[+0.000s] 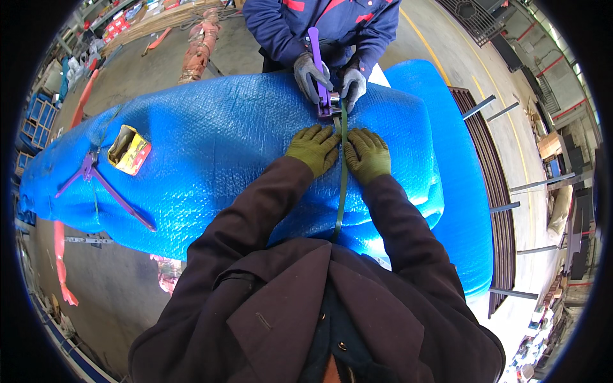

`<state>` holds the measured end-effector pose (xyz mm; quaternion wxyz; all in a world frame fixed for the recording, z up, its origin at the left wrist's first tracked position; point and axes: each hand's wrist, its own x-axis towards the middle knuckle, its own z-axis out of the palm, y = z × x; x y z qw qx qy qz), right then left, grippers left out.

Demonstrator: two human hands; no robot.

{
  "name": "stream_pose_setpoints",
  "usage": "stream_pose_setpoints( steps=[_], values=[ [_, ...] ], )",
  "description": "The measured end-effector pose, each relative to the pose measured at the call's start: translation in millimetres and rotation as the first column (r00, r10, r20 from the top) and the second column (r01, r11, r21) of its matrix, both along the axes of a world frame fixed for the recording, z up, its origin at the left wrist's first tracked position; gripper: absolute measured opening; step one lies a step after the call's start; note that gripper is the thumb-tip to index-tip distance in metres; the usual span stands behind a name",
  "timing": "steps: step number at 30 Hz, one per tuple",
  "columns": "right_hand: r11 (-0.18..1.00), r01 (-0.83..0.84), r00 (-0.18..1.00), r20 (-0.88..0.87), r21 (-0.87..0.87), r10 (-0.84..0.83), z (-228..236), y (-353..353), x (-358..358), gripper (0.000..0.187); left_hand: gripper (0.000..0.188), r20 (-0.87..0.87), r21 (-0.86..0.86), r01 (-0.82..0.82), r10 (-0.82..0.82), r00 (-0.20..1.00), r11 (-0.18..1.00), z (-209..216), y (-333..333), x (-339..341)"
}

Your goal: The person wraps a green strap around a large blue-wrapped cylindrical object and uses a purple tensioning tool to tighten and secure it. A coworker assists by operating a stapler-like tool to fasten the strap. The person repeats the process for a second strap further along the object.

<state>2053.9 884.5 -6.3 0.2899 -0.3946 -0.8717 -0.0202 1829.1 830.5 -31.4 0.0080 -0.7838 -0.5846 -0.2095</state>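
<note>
Reaching over a blue-wrapped bundle (211, 140), end edge right of the green strap (343, 182), open wrap just left, purple tool (324, 96) on its far stretch; resting left hand (313, 150) and right hand (368, 155) palm-down either side, fingers nearly together.

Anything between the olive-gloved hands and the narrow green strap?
Nothing visible blocks the left olive-gloved hand or right olive-gloved hand from the green strap; the purple-handled metal tool sits ahead of both.

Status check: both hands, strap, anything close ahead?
Left hand, right hand palm-down on blue wrap, either side of green strap. Co-worker's gloved hands just ahead, at purple tool on strap.
</note>
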Motion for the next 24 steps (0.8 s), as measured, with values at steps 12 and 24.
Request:
stream_pose_setpoints(
  steps=[12,24],
  values=[
    [1.000,-0.004,1.000,-0.004,0.000,0.004,0,0,-1,0.035,0.060,-0.083,-0.203,-0.022,0.005,0.997,0.979,12,3,6],
    [1.000,0.002,1.000,-0.019,0.001,-0.002,0,1,-2,0.036,0.055,0.044,0.008,0.000,0.000,0.999,1.000,-5,-1,2]
  ],
)
